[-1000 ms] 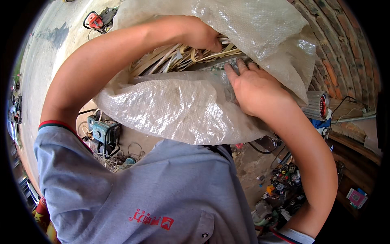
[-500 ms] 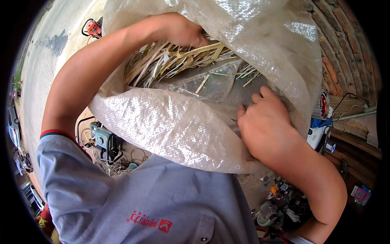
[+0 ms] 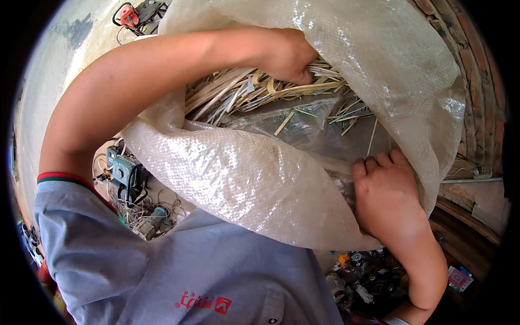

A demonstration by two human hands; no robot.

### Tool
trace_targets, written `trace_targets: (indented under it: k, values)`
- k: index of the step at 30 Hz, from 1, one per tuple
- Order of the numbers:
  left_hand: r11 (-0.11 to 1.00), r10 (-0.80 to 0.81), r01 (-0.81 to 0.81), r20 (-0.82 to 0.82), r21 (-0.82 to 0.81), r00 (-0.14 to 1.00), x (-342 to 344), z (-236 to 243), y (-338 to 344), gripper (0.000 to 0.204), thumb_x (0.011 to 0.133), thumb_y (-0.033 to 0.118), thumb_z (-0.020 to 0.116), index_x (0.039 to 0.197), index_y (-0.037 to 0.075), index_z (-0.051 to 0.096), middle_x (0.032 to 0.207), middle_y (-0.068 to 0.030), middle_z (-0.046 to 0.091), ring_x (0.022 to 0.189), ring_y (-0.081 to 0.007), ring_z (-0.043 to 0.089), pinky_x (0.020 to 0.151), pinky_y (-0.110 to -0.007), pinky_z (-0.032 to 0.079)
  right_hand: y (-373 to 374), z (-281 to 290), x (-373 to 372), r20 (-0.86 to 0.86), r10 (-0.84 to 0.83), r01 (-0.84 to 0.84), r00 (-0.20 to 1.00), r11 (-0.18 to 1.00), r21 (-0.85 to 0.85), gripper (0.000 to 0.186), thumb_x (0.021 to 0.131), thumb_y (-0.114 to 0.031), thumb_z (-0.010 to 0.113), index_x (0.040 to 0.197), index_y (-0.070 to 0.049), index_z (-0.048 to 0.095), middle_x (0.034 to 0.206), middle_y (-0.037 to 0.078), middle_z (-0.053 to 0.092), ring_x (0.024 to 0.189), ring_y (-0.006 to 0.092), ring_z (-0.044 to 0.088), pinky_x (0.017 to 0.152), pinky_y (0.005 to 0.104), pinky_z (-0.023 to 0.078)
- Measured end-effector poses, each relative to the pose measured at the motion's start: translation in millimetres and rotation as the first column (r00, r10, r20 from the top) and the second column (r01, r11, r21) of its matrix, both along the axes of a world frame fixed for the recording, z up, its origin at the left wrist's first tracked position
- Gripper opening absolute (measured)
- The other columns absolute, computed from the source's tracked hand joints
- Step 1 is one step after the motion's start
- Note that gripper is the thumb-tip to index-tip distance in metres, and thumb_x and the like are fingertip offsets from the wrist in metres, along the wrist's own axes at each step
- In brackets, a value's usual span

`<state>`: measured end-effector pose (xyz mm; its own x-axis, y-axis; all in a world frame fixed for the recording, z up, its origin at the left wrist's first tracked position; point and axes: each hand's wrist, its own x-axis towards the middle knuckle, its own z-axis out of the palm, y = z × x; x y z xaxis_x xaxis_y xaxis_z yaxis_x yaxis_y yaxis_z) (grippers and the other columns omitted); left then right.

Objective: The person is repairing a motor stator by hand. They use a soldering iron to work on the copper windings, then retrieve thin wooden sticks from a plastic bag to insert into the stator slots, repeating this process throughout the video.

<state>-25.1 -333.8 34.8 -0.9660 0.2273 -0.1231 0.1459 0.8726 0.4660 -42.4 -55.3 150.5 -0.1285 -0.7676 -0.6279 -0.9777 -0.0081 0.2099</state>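
A large whitish woven plastic sack gapes open in front of my body. Inside its far left part lies a bundle of thin pale strips, straw-coloured and dry, like split bamboo. My left hand reaches over the rim and is closed on the bundle, its fingertips partly hidden. At the sack's right side my right hand is inside the mouth, fingers curled. One thin strip stands up from those fingers, which seem to pinch it. A few loose strips lie on the sack's inner wall.
On the ground at the left sit a blue-grey machine and tangled cords. A red-orange tool stands at the far left. Dark mixed parts are heaped at the lower right. A brick wall runs along the right.
Both hands have shifted to the right in view, and the sack too. My right hand's fingers have curled, and a thin strip now shows upright at them. My left hand stays on the bundle.
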Motion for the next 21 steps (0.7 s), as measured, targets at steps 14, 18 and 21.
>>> trace_targets:
  k: [14, 18, 21]
  values:
    - [0.980, 0.059, -0.058, 0.000, 0.188, 0.998, 13, -1, -9, 0.047, 0.084, 0.024, 0.072, 0.123, -0.001, 0.064, 0.110, -0.0251, 0.071, 0.106, -0.0419, 0.066, 0.092, -0.045, 0.054, -76, -23, -10, 0.072, -0.153, 0.144, 0.986, 0.983, 0.114, 0.022, 0.087, -0.012, 0.060, 0.102, 0.004, 0.064, 0.088, 0.021, 0.071, 0.082, 0.0336, 0.073, 0.075, 0.0426, 0.059]
    - [0.985, -0.061, 0.078, -0.112, 0.157, 0.992, -5, 9, 7, 0.048, 0.084, 0.023, 0.073, 0.124, -0.001, 0.064, 0.109, -0.0250, 0.071, 0.104, -0.0430, 0.067, 0.091, -0.046, 0.054, -64, -67, -11, -0.253, -0.101, 0.080, 0.962, 0.992, -0.092, 0.025, 0.089, -0.012, 0.058, 0.106, 0.002, 0.070, 0.096, 0.019, 0.073, 0.092, 0.0324, 0.073, 0.083, 0.0426, 0.058]
    - [0.977, -0.067, 0.091, -0.129, 0.192, 0.989, -6, 2, 5, 0.047, 0.084, 0.024, 0.074, 0.123, -0.001, 0.065, 0.108, -0.0241, 0.072, 0.102, -0.0431, 0.067, 0.089, -0.047, 0.055, -64, -105, -26, -0.399, -0.134, 0.078, 0.907, 0.985, -0.154, 0.027, 0.090, -0.015, 0.057, 0.106, -0.002, 0.075, 0.103, 0.017, 0.074, 0.100, 0.0315, 0.072, 0.088, 0.0437, 0.056]
